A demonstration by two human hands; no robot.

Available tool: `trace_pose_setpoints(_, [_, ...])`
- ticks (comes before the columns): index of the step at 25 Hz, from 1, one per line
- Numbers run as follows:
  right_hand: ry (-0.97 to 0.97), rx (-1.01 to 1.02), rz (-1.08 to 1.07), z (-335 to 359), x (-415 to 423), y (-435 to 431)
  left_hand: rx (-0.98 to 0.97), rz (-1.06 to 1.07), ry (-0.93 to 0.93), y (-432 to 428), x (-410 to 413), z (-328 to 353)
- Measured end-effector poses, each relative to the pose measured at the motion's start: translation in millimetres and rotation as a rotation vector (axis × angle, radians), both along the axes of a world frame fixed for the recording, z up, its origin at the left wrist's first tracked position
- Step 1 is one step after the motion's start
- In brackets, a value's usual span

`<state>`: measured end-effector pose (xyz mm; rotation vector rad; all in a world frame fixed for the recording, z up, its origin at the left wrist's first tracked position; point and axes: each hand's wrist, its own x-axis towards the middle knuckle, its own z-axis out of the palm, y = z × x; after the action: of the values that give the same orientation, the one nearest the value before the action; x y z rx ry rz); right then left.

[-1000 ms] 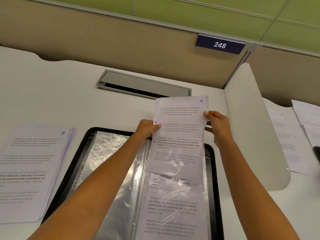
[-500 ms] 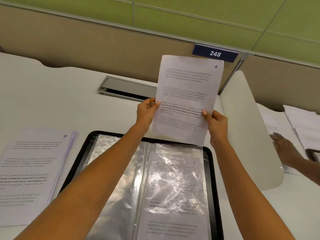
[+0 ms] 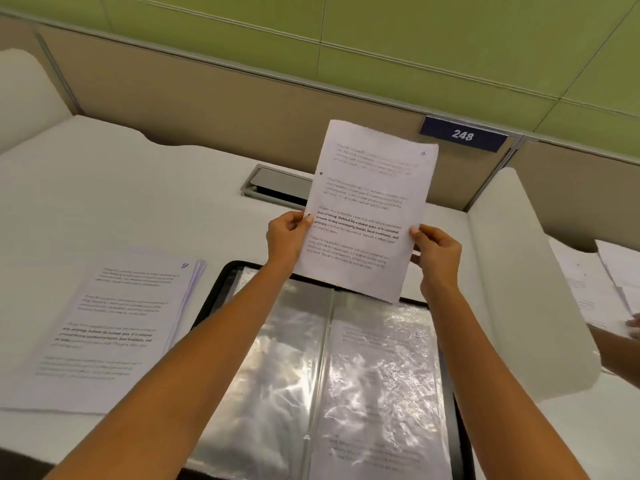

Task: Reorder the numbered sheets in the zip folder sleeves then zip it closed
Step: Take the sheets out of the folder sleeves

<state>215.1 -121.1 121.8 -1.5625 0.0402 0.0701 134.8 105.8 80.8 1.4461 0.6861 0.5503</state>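
Observation:
A printed sheet numbered 4 (image 3: 367, 188) is held upright in the air above the far edge of the open black zip folder (image 3: 221, 282). My left hand (image 3: 289, 233) pinches its left edge and my right hand (image 3: 436, 251) pinches its right edge. The folder lies open on the desk with clear plastic sleeves (image 3: 277, 358). The right sleeve (image 3: 381, 375) holds another printed sheet. A stack of sheets (image 3: 104, 323) with number 10 on top lies left of the folder.
A white curved divider (image 3: 519, 271) stands right of the folder. Beyond it lie more papers (image 3: 595, 289) and another person's hand (image 3: 633, 327). A cable hatch (image 3: 277, 185) sits in the desk behind the sheet. A partition with plate 248 (image 3: 462, 135) closes the back.
Sheet 4 has come out of the right sleeve and risen clear of the folder. Both hands moved up with it. The camera tilted up slightly.

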Motion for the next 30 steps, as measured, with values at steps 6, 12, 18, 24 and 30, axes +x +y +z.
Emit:
trace_pose_setpoints(6, [0.143,-0.052,0.134,-25.7,-57.5,78.3,0.008,0.117,0.132,75.9,-85.2,-19.6])
trace_pose_setpoints(12, [0.241,-0.093,0.338,-48.0,-128.1,158.3,0.025,0.251,0.266,151.7,-174.9,-29.2])
trace_pose_setpoints(18, [0.354,-0.092,0.465,-69.5,-188.6,213.8,0.024,0.320,0.336,205.2,-247.3,-39.4])
trace_pose_setpoints(24, [0.418,-0.172,0.479,-95.0,-224.2,251.1,0.069,0.317,0.477,237.5,-296.2,-51.6])
trace_pose_setpoints(30, [0.418,-0.246,0.511,-106.6,-253.0,270.3,0.141,0.268,0.618,257.9,-324.7,-66.4])
